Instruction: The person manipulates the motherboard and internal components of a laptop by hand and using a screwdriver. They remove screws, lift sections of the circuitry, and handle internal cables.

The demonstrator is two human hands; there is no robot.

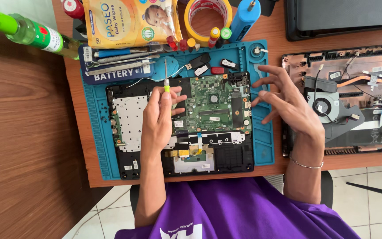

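Note:
An opened laptop base [129,119] lies on a blue repair mat [96,132], its green circuit board [213,104] exposed. My left hand [160,117] rests over the middle of the base and holds a thin screwdriver [166,79] with a yellow-green grip, its shaft pointing away from me. My right hand [284,97] hovers at the mat's right edge with fingers spread, fingertips close to the board's right side, holding nothing. A thin bracelet circles my right wrist.
A second laptop shell [376,128] with a fan [323,106] lies on the right. Behind the mat: wipes pack [129,22], tape roll [208,13], blue cylinder tool [244,20], green bottle [23,31], several screwdrivers [120,59]. The table's front edge is near my body.

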